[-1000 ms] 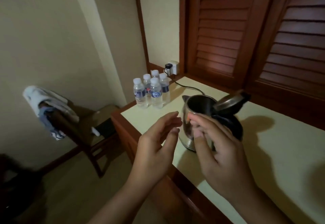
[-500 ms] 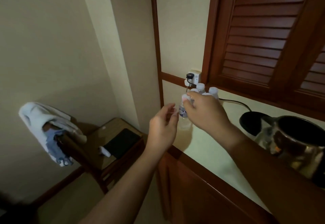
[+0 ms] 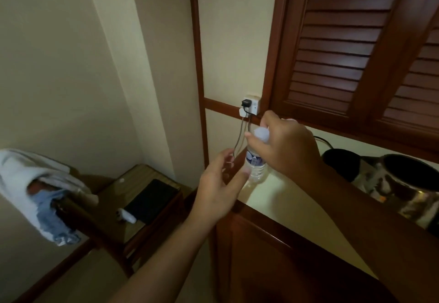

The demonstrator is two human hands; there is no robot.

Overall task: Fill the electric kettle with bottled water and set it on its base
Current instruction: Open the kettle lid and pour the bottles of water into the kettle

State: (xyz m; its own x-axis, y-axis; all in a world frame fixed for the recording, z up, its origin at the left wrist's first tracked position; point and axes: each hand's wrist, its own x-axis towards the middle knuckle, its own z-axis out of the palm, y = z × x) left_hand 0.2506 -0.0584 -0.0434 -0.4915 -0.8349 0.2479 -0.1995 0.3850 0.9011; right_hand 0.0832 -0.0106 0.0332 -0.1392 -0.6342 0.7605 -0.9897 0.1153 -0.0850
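A: Where is the bottle (image 3: 255, 168)?
B: Upright over the left end of the counter (image 3: 297, 205), well left of the kettle (image 3: 413, 191).
A: And the hands?
B: The right hand (image 3: 287, 148) curls its fingers round the cap from above. The left hand (image 3: 217, 186) has loosely bent fingers, with the thumb against the bottle's side.

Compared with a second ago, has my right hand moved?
Yes. The right hand has left the kettle and gone toward the wall socket, where it grips a water bottle by its cap.
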